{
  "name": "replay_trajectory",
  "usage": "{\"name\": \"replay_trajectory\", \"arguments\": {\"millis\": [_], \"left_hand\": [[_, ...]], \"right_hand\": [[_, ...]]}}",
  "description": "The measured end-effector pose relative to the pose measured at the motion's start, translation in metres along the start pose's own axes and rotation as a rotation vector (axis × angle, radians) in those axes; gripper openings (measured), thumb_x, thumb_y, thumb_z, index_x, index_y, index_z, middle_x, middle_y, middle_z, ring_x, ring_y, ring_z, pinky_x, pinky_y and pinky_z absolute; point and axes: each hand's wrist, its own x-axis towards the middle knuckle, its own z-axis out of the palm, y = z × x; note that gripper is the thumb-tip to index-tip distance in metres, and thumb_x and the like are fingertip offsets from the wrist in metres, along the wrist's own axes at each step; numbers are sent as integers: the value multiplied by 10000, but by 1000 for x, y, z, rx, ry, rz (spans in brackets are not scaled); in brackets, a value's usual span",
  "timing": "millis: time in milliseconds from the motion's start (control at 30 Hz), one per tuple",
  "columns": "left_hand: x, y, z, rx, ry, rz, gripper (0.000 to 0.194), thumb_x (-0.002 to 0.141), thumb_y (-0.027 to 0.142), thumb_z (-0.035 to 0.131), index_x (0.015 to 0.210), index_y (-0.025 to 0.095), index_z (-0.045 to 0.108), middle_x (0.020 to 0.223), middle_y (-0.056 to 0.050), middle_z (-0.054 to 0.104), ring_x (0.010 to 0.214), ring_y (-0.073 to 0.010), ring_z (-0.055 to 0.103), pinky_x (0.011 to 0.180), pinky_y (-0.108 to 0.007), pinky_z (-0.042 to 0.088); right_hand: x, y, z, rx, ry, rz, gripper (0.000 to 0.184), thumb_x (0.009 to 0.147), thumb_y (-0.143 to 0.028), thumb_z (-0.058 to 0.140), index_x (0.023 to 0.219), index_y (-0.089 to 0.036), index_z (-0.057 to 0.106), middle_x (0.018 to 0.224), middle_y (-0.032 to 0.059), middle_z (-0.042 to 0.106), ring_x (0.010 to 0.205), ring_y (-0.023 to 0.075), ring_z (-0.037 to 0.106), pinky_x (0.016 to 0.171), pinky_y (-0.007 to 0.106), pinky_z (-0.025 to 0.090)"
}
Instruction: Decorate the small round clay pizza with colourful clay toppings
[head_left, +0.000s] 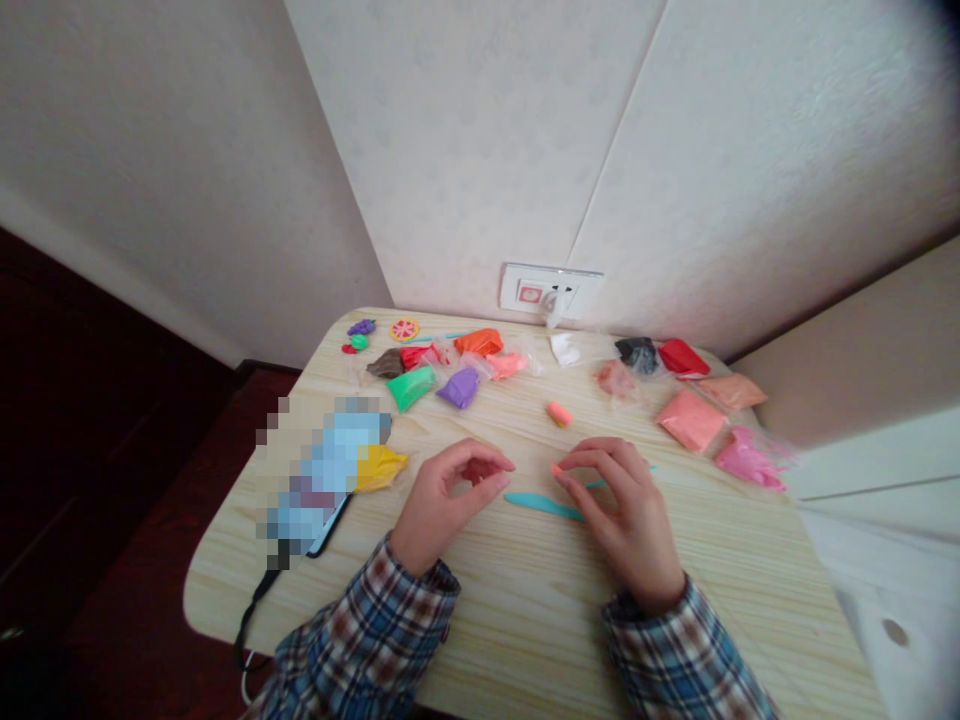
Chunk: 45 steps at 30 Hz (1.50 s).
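Note:
My left hand (442, 500) rests on the light wooden table (525, 600) with its fingers curled round a small red lump of clay (474, 470). My right hand (622, 510) sits beside it, thumb and forefinger pinched on a tiny orange-pink bit of clay (556, 469). Between and under the hands lies a teal plastic modelling tool (541, 505). A short orange clay roll (559, 413) lies loose just beyond the hands. Both wrists wear plaid sleeves.
Several bags of coloured clay lie along the back: green (410, 386), purple (459, 388), orange (478, 342), red (682, 357), pink (746, 458). A yellow bag (379, 467) and a blurred phone (322, 475) with a cable sit left. Small clay figures (360, 335) and a wall socket (549, 290) are behind.

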Motion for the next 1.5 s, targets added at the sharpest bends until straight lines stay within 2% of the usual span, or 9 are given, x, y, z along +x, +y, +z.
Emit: {"name": "replay_trajectory", "arguments": {"millis": [233,400,500,700,900,1000,1100,1267,1500], "left_hand": [[3,1,8,205,-14,119,73,785,163,580,816,142,643,782,-20,622,733,-127,572,671,-229,452],[6,1,14,331,-66,200,79,802,145,562,822,152,638,783,-13,607,716,-117,559,657,-225,447],[9,2,11,381,-31,219,89,808,140,549,827,156,635,783,-10,607,715,-116,560,658,-225,451],[24,13,-2,487,69,286,96,810,150,533,814,155,629,777,-10,613,686,-116,556,649,-232,457],[46,26,3,521,110,403,100,810,126,526,819,163,619,805,-14,614,691,-118,554,643,-231,456],[53,21,9,523,117,445,119,808,97,519,837,159,617,833,-19,611,704,-115,556,662,-231,459],[56,13,10,529,102,468,138,813,82,512,860,160,616,843,-17,601,710,-108,551,676,-224,459],[56,8,6,515,112,452,141,823,86,514,872,169,616,849,-14,600,716,-105,548,674,-216,455],[53,10,5,460,130,427,135,823,94,511,837,166,624,808,-15,605,709,-109,554,666,-220,457]], "right_hand": [[-2,3,10,-213,-100,-5,77,857,-250,518,866,-227,590,972,48,562,934,214,493,813,389,318],[-1,4,11,-238,-101,-9,84,861,-246,513,871,-232,595,996,45,557,945,210,489,819,385,299],[-2,5,9,-233,-83,-1,97,857,-248,519,910,-236,599,1017,45,556,961,211,491,831,384,295],[2,23,-12,-278,102,70,143,861,-276,484,939,-229,595,1000,47,578,973,221,507,858,397,305],[36,63,-44,-465,293,218,248,832,-346,467,976,-185,591,998,103,582,999,267,497,821,407,362],[56,75,-49,-594,263,279,291,815,-339,465,1031,-174,572,1058,132,577,1026,296,476,787,412,360],[70,83,-47,-698,222,297,295,803,-237,439,1071,-184,552,1074,119,577,1019,292,470,805,424,326],[78,98,-42,-718,150,255,324,768,-172,448,1082,-170,526,1083,114,574,1017,277,456,811,385,306],[78,106,-39,-689,168,194,156,809,-216,448,896,-173,570,1009,107,592,966,262,472,808,390,279]]}}
